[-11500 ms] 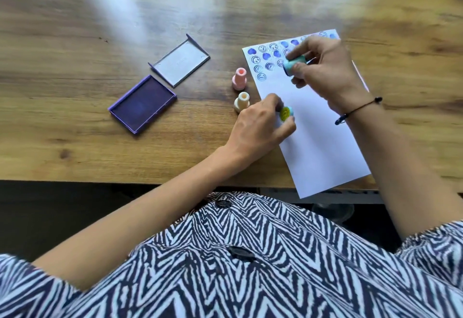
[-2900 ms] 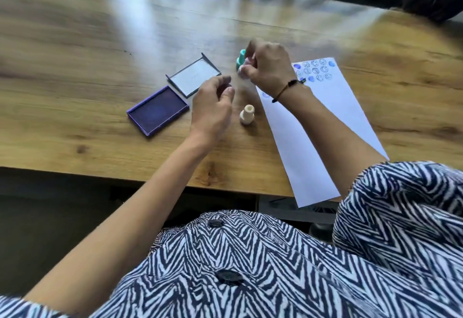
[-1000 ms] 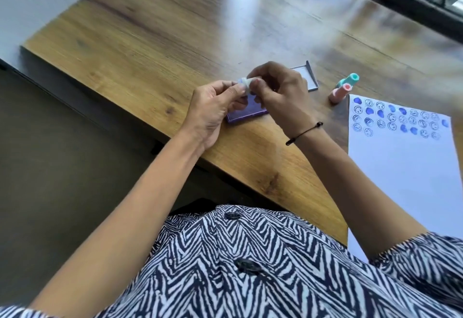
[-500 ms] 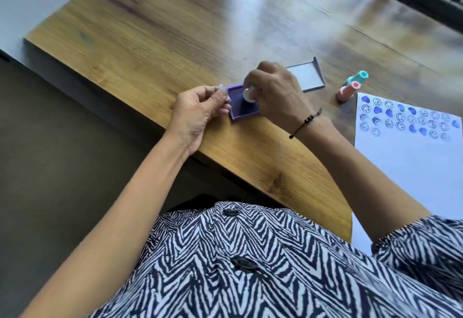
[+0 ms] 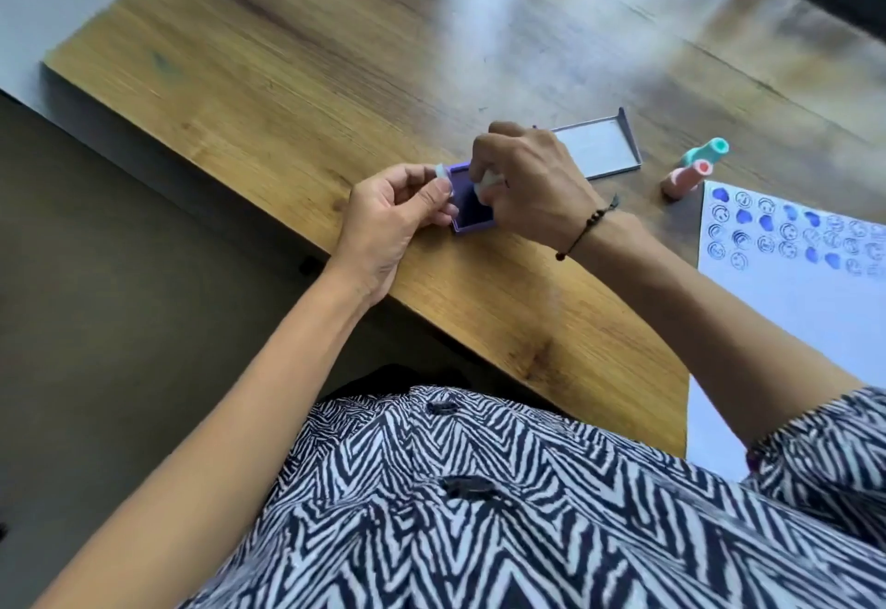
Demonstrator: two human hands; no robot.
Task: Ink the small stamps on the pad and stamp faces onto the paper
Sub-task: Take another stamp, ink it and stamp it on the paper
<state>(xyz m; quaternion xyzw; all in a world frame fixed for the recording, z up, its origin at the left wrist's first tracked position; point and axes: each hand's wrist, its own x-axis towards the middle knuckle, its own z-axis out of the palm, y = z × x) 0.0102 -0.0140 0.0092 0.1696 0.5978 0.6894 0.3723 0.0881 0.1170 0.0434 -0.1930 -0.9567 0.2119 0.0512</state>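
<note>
Head view, looking down over a wooden table (image 5: 335, 56) and a zebra-striped top (image 5: 479, 512). Right hand (image 5: 532, 186), black bead bracelet (image 5: 587, 227) at the wrist, closed around a small cream stamp (image 5: 488, 181), its lower end down on the dark face of the purple ink pad (image 5: 467, 215); whether pressed firmly or only touching, cannot tell. Left hand (image 5: 393, 210) just beside the pad's left edge, thumb and forefinger pinched together on a small pale cap (image 5: 440, 172). Pad near the table's front edge, mostly hidden under the right hand. Pad's lid (image 5: 599, 150) lying open, inner side up, just behind the right hand. Further right, teal stamp (image 5: 707, 155) and pink stamp (image 5: 685, 179), side by side and touching, both tilted or lying down, round ends toward the far right. White paper (image 5: 791, 320) just beside the pink stamp, running off the right border and overhanging the table's near edge. Rows of blue smiley faces and solid blue hearts (image 5: 791, 236) along the sheet's far end, rest of the sheet blank. Picture slightly blurred, so finer detail on the prints not readable.
</note>
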